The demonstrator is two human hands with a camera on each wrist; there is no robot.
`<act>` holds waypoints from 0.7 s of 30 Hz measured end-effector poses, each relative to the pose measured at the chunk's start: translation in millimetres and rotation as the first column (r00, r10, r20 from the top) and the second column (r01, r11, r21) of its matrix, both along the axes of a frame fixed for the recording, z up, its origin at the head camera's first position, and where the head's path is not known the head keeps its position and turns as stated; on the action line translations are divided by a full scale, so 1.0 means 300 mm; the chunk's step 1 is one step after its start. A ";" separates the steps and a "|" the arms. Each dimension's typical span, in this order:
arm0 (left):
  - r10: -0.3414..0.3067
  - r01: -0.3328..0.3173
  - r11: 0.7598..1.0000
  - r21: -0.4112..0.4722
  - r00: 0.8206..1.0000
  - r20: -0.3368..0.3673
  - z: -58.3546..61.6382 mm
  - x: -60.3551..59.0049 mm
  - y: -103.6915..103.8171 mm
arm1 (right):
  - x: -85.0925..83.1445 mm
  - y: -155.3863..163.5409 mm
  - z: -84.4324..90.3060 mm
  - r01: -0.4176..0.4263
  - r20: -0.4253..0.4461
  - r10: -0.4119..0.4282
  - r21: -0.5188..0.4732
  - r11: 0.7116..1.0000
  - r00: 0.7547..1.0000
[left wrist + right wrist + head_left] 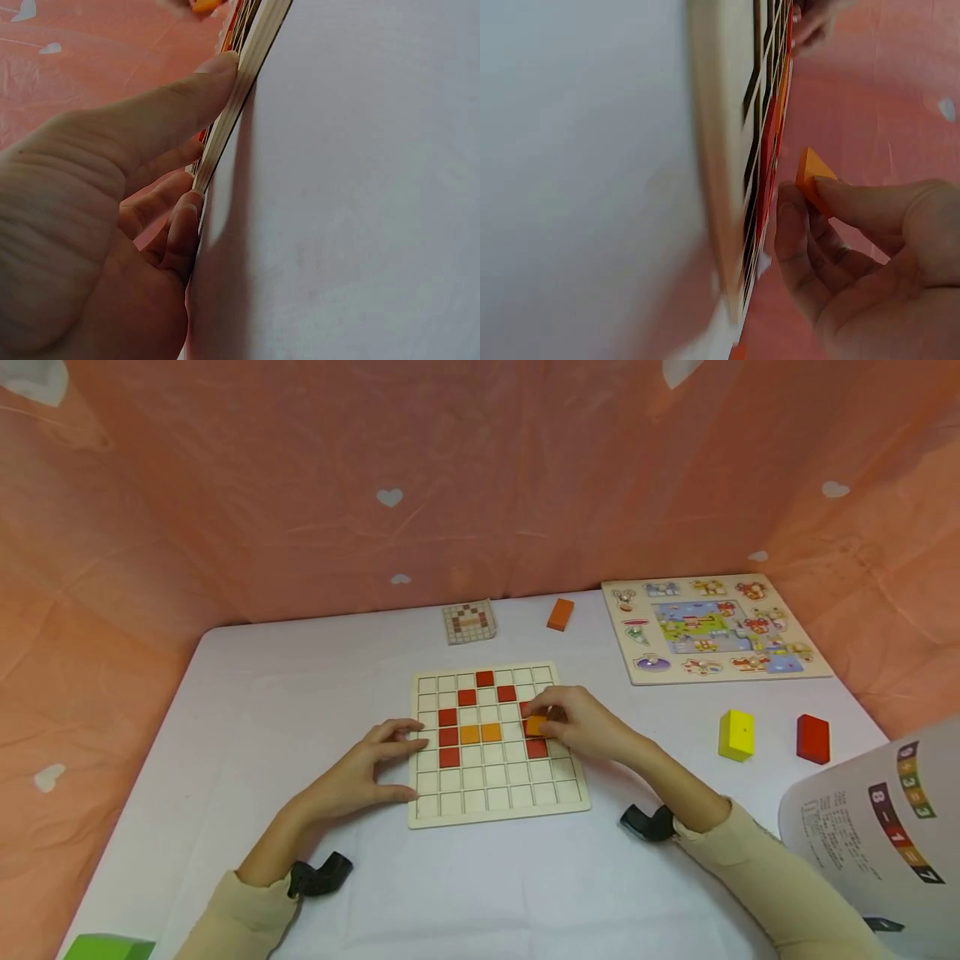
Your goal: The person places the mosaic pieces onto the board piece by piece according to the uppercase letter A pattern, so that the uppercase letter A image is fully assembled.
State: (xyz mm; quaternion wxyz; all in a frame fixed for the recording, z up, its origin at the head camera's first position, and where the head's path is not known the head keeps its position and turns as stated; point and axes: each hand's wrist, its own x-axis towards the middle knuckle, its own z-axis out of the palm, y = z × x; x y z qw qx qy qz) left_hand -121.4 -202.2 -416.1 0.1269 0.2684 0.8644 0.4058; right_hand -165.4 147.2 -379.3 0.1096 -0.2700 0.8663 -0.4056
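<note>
At the far left bottom corner of the bench (225, 693) lies the edge of a green block (105, 947). The left hand (360, 772) rests at the left rim of the wooden grid board (495, 793), its fingers (150, 112) nearly straight and spread, thumb and fingertips pressing the board's edge without curling round it. On the board sit red tiles (448, 737) forming a peaked outline, with two orange tiles (480, 733) side by side in the middle row between the red ones. Behind the board, near the back of the bench, a small pattern card (470, 621) lies flat, and an orange block (559, 614) just to its right. The right hand (581, 722) hovers over the board's right part, its fingers clamped on an orange tile (536, 725), held tilted just above the grid beside a red tile. Further right lie a picture puzzle board (712, 627), a yellow block (737, 735), a red block (813, 739) and an open booklet (877, 827).
</note>
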 end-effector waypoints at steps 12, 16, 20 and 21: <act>-0.010 0.010 1.000 0.000 1.000 -0.009 -0.002 -0.004 0.009 | 0.001 -0.096 0.003 0.017 -0.112 0.003 0.180 0.983 0.994; -0.005 0.005 1.000 -0.001 1.000 -0.006 0.000 -0.002 0.008 | 0.035 -0.083 0.021 0.016 -0.214 0.059 0.330 0.944 0.975; -0.002 0.002 1.000 -0.002 1.000 -0.004 0.001 0.000 0.007 | 0.094 -0.065 0.040 -0.062 -0.182 0.176 0.504 0.862 0.967; -0.001 0.001 1.000 -0.004 1.000 -0.003 0.001 0.000 0.007 | 0.109 -0.061 0.040 -0.087 -0.166 0.205 0.533 0.842 0.965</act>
